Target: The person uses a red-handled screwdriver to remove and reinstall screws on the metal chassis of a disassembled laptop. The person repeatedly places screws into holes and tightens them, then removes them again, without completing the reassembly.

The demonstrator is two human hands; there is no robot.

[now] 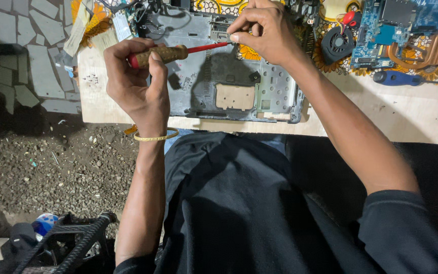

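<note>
Person seated at a wooden bench [381, 109], seen from above. Left hand [138, 83] closed round the brown handle of a screwdriver [178, 52] w/ red shaft; shaft runs roughly level to the right, tip meeting a small metal bracket near the top edge of a grey laptop base [229, 81]. Right hand [262, 30] closed in a pinch, thumb & forefinger on that same bracket, right at the tip. Gold bangle [154, 137] on left wrist. Laptop base lies flat on the bench, inside facing up, front edge near the person's lap. Right of it, on a patterned yellow cloth: black fan [336, 43], blue circuit board [391, 30] w/ copper heat pipe [422, 56], and a blue-handled tool [396, 77] just below. Gravel floor [51, 167] at left; black frame [77, 241] at bottom left.
</note>
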